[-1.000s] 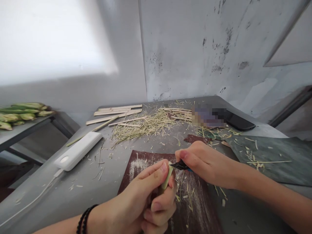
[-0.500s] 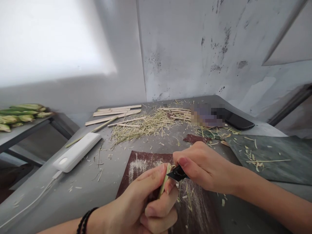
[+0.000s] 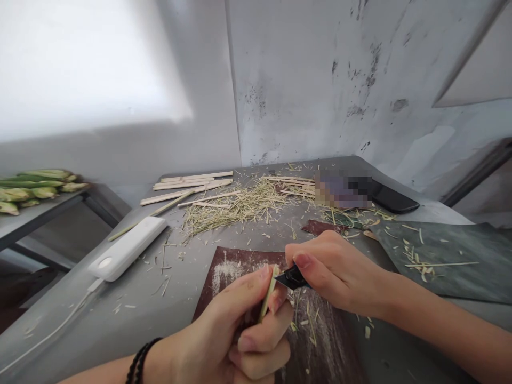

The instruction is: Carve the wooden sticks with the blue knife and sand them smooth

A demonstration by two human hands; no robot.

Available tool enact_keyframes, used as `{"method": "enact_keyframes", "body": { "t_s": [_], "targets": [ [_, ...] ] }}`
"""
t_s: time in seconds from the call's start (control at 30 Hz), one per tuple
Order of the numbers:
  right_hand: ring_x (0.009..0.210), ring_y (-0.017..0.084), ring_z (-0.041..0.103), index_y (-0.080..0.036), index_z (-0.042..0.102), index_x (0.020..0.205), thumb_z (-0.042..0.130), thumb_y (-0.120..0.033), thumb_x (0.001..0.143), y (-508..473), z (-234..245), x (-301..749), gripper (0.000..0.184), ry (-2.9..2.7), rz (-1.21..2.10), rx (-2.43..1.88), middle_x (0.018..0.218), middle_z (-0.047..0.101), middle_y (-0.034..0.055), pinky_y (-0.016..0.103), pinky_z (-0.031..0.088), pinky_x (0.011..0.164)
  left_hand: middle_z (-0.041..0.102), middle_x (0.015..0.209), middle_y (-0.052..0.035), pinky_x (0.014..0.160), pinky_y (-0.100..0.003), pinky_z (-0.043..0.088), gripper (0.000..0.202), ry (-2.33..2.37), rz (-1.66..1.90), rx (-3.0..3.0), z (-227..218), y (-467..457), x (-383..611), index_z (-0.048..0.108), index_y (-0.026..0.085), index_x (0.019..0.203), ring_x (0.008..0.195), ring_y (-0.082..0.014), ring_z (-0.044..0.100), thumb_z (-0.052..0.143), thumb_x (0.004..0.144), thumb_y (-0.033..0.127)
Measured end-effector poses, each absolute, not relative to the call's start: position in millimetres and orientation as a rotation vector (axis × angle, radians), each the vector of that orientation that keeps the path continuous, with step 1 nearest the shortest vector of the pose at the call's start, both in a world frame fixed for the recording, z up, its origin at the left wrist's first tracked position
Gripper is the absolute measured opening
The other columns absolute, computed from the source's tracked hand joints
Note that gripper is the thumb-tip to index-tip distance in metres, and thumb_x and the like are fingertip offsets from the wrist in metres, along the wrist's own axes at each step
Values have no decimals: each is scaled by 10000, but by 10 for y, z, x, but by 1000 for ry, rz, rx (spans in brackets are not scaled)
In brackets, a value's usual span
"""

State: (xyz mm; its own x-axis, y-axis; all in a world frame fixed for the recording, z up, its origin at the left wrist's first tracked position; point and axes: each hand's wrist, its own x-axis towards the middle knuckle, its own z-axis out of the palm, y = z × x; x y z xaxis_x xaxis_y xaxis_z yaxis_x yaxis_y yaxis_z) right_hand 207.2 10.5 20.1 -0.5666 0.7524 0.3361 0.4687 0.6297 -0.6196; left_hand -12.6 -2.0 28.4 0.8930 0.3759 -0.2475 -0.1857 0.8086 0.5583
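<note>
A pale grey wall point(image 3: 296, 80), blotched with dark scuffs and split by a thin vertical seam point(image 3: 233, 80), backs the grey, round-cornered surface point(image 3: 120, 325). A glaring white patch point(image 3: 80, 58) fills the upper left, above a grey-topped, dark-framed stand point(image 3: 24, 220).

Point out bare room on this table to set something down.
Best patch: near-left tabletop, between the white device and black bracelet; few scraps. The right end of the green sheet, beyond the right forearm, looks mostly bare too. Crowded: back middle, with shavings pile, wooden strips and black phone; also the brown sheet, left hand and right hand over it.
</note>
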Motion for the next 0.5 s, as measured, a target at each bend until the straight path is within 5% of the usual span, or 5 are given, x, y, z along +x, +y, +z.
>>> {"method": "enact_keyframes", "body": {
  "t_s": [0.17, 0.3, 0.5],
  "targets": [
    [478, 107, 344, -226, 376, 642, 193, -566, 1049, 216, 157, 2077, 562, -2201, 389, -1171, 528, 428, -40, 279, 221, 535, 280, 519, 99, 344, -146, 150, 406, 393, 336, 517, 245, -101, -98, 506, 219, 786, 385, -59, 130, 528, 1005, 560],
    [434, 139, 387, -250, 347, 566, 112, -571, 1051, 435, 193, 2279, 628, -1921, 240, -1541, 458, 433, 0, 302, 219, 502, 387, 567, 68, 393, -160, 189, 443, 407, 314, 739, 219, -207, -29, 538, 195, 728, 448, -54, 256, 722, 883, 567],
    [540, 171, 479, -242, 403, 652, 89, -585, 1059, 481, 163, 2345, 618, -2009, 67, -1648, 559, 539, 18, 307, 252, 562, 339, 623, 83, 338, -147, 121, 435, 445, 265, 706, 296, -4, -55, 442, 233, 789, 400, -44, 127, 547, 973, 613]
  ]
}}
